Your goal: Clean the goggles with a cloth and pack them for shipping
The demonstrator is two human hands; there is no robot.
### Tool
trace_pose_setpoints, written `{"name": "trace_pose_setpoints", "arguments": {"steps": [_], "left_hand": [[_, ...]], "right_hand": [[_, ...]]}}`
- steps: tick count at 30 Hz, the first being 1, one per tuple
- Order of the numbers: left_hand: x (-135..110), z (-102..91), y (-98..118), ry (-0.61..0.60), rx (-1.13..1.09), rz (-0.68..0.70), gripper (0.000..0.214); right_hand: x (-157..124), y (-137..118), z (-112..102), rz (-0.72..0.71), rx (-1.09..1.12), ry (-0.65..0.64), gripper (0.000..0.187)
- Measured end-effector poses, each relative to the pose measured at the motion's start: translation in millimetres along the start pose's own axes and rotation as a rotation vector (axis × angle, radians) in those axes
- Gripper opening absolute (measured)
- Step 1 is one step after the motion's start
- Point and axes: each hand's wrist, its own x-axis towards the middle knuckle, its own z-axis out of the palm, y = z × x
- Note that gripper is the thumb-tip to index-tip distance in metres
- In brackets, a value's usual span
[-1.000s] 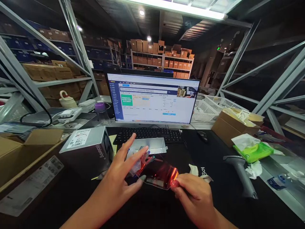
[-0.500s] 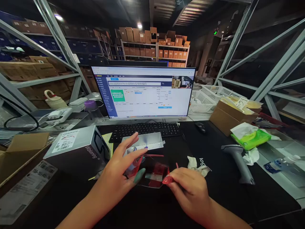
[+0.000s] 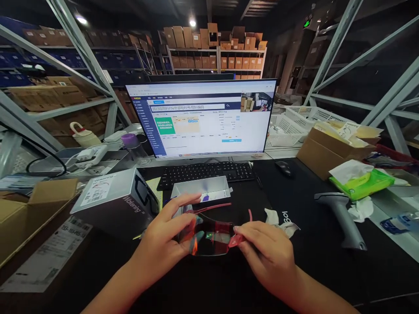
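Note:
A pair of wraparound glasses (image 3: pixel 214 240) with a dark reflective lens and red temple arms is held up above the black desk mat, between both hands. My left hand (image 3: pixel 168 233) is closed around the lens's left end, its thumb partly seen through the lens. My right hand (image 3: pixel 270 246) pinches the red hinge at the right end between thumb and fingers. The two temple arms point away from me, toward the keyboard. Just beyond the glasses lies an open white box (image 3: pixel 212 188) with a small purple mark inside.
A monitor (image 3: pixel 203 122) stands behind a black keyboard (image 3: pixel 206 173). To the left are a grey printed box (image 3: pixel 114 196) and an open carton (image 3: pixel 52 196). On the right are a barcode scanner (image 3: pixel 342 220), a mouse (image 3: pixel 284 168), crumpled tissue (image 3: pixel 283 221) and a green tissue pack (image 3: pixel 363 181).
The glasses have turned so that both temple arms show more clearly. My left hand's fingers have closed in on the lens end, while my right hand keeps its pinch. The view has shifted slightly.

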Motion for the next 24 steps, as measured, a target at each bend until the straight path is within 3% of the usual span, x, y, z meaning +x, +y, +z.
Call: {"name": "trace_pose_setpoints", "arguments": {"steps": [9,17,20,24], "left_hand": [[-0.4,-7.4,12.8,0.081,0.013,0.045,0.006],[2.8,-24.4,24.1,0.115,0.043,0.072,0.025],[-0.7,-43.1,25.2,0.219,0.072,0.001,0.028],[0.5,-82.1,24.7,0.484,0.165,-0.08,0.032]], "right_hand": [[1.1,3.4,2.5,-0.002,0.047,0.008,0.023],[-3.7,12.0,2.5,0.084,0.03,0.13,0.042],[-7.6,19.5,2.8,0.133,0.009,0.153,0.042],[-12.2,28.8,7.3,0.169,-0.039,0.102,0.028]]}}
